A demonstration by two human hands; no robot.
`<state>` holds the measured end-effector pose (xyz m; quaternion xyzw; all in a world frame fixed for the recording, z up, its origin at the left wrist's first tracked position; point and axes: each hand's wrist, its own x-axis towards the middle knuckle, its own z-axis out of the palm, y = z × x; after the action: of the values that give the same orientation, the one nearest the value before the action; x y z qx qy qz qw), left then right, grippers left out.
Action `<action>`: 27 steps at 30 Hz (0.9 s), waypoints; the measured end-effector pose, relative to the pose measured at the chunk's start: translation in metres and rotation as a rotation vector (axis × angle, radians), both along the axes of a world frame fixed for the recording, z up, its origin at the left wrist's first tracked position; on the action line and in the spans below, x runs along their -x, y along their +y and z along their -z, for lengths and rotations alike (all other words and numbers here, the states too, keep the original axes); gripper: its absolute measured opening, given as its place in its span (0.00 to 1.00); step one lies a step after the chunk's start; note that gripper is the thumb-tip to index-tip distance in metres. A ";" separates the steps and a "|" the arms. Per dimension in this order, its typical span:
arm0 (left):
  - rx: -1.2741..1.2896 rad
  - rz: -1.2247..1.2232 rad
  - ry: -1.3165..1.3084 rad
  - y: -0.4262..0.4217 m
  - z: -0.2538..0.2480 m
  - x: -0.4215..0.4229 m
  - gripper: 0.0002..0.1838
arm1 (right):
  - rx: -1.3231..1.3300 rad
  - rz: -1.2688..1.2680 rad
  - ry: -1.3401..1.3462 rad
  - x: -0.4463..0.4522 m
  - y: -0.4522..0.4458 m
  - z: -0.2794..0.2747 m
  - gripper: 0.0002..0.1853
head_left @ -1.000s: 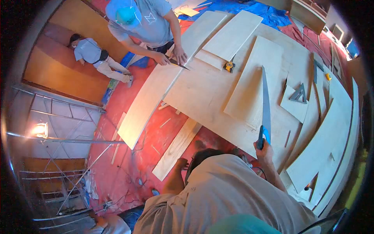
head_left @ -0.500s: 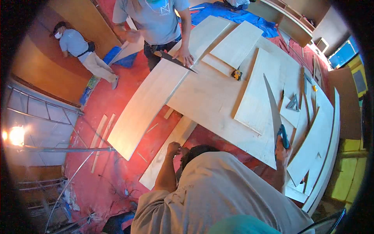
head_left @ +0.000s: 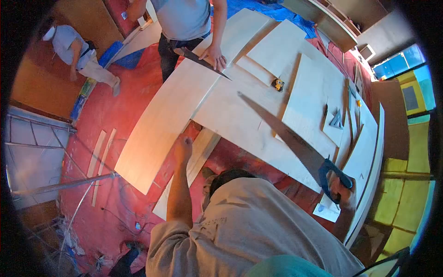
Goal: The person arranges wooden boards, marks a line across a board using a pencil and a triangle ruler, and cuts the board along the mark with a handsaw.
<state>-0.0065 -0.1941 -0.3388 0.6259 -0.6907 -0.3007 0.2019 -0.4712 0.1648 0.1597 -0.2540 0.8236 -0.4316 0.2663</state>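
My right hand (head_left: 344, 190) is closed round the dark handle of a handsaw (head_left: 288, 136). Its long blade points up and left over the large pale sheet (head_left: 230, 111). Near that sheet's left corner my left hand (head_left: 183, 147) is raised with curled fingers; whatever is in them cannot be made out. It is beside the long pale board (head_left: 161, 124) and above a narrower plank (head_left: 199, 150). Across the long board's far part lies another saw (head_left: 203, 61), under a co-worker's hand (head_left: 214, 56).
A tape measure (head_left: 278, 84) and a triangular square (head_left: 336, 119) rest among stacked boards (head_left: 307, 97). One co-worker (head_left: 184, 18) stands at the far side; another person (head_left: 76, 51) is at the back left. A metal bar (head_left: 64, 184) juts in from the left above the red floor covering (head_left: 134, 101).
The saw in my right hand has swung down and left, tilting over the sheet. My left hand has moved up and left to the long board. The co-worker's free hand has risen.
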 end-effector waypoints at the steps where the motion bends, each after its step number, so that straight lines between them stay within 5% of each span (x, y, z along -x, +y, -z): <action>1: 0.047 -0.074 -0.015 -0.004 -0.059 0.010 0.12 | 0.000 -0.008 0.004 0.000 -0.006 -0.002 0.16; 2: 0.092 -0.149 -0.027 -0.008 -0.121 0.020 0.12 | -0.042 -0.135 0.094 0.001 -0.014 -0.006 0.13; 5: 0.083 -0.235 -0.155 -0.042 -0.158 0.016 0.12 | -0.069 -0.214 -0.124 0.012 -0.048 -0.028 0.11; 7: 0.201 -0.210 -0.179 -0.082 -0.129 -0.011 0.13 | -0.203 -0.397 -0.134 0.025 -0.056 -0.030 0.14; 9: 0.265 -0.159 -0.327 -0.109 -0.123 -0.039 0.15 | 0.041 -0.273 -0.009 0.043 -0.039 0.004 0.16; 12: 0.147 -0.198 -0.328 -0.135 -0.117 -0.055 0.16 | -0.236 -0.607 0.135 0.033 -0.091 -0.039 0.12; 14: 0.092 -0.191 -0.488 -0.138 -0.119 -0.066 0.19 | -0.070 -0.577 0.333 0.040 -0.068 -0.009 0.12; 16: 0.169 -0.184 -0.545 -0.149 -0.104 -0.076 0.21 | -0.198 -0.737 0.093 0.036 -0.085 -0.023 0.15; 20: 0.292 -0.187 -0.584 -0.194 -0.077 -0.097 0.26 | -0.437 -0.556 -0.140 0.018 -0.048 -0.042 0.25; 22: 0.385 -0.233 -0.620 -0.222 -0.069 -0.102 0.26 | -0.151 -0.396 0.110 -0.001 -0.010 -0.025 0.30; 23: 0.190 -0.221 -0.570 -0.240 -0.078 -0.101 0.26 | -0.027 -0.321 0.252 -0.011 0.008 -0.017 0.33; 25: -0.025 -0.207 -0.498 -0.258 -0.064 -0.098 0.28 | -0.080 -0.412 -0.020 -0.023 -0.007 -0.040 0.35; 27: 0.194 -0.216 -0.294 -0.261 -0.049 -0.102 0.34 | -0.113 -0.458 -0.080 -0.034 -0.014 -0.056 0.31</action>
<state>0.0952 -0.4553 -0.2900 0.7111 -0.6673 -0.1149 0.1893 -0.4368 0.1506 0.2162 -0.4017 0.7561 -0.3228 0.4035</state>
